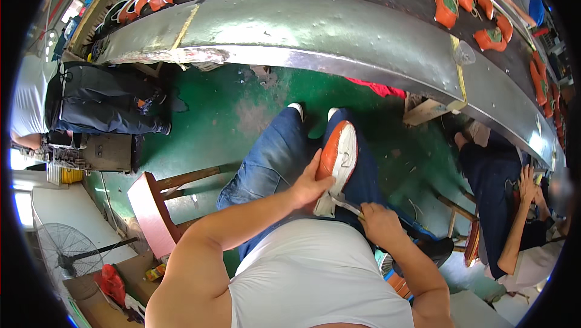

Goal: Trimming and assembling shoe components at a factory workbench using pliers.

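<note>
Shoe: an orange and white shoe point(336, 158) lies sole-side up along the person's right thigh, toe pointing away from the body, heel nearest the belly.
Hidden parts: the heel end of the shoe is partly covered by both hands; the upper faces down into the jeans and cannot be made out.
Left hand: the left hand point(310, 184) is clamped on the shoe's left edge, fingers curled up over the orange rim, thumb side toward the heel.
Right hand: the right hand point(378, 220) is closed around a thin metal tool point(346, 205); its grip end is buried in the fist.
Tool: the tool's tip touches the white sole at the heel, just beside the left hand.
Shoe to hands: the shoe sits between the two hands, left hand on its side, right hand behind its heel.
Lap: blue jeans point(272, 164) carry the shoe, above a green floor point(224, 110).
Bench: a long curved metal bench point(315, 31) runs ahead, with orange shoe uppers point(446, 6) on its dark top at the far right.
Neighbours: a seated person point(502, 207) on the right, partly cut off by the rim; a wooden stool point(158, 204) on the left.
</note>
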Demonstrator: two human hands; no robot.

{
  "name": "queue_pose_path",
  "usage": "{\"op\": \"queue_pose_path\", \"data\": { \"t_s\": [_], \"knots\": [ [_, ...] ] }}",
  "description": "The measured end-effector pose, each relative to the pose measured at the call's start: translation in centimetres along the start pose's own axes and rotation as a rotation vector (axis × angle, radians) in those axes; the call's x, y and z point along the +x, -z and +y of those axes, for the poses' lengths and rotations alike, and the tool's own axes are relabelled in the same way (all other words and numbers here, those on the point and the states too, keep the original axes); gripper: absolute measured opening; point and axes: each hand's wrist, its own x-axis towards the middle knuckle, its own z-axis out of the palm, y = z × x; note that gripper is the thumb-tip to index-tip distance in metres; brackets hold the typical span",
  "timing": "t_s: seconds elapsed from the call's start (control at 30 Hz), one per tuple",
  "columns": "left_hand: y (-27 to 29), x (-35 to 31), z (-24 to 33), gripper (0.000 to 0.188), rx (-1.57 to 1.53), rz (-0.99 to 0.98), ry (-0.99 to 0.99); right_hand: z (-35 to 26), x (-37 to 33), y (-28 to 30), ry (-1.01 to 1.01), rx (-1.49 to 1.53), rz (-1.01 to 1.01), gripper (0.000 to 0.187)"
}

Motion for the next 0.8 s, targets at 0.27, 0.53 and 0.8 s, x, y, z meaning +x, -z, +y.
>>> {"op": "queue_pose_path", "data": {
  "t_s": [0.27,0.53,0.8],
  "knots": [
    [0.0,-2.9,0.9,0.104,0.545,-0.049,-0.042,8.5,3.6,-1.7,-0.213,0.864,-0.753,0.021],
    [-0.9,-2.7,0.6,0.111,0.481,0.086,0.005,2.1,4.3,5.5,-0.168,0.746,-0.305,0.031],
    [-0.2,-1.1,1.3,0.1,0.633,0.149,-0.042,3.2,4.5,2.5,-0.054,0.488,-0.096,0.039]
  ]
}}
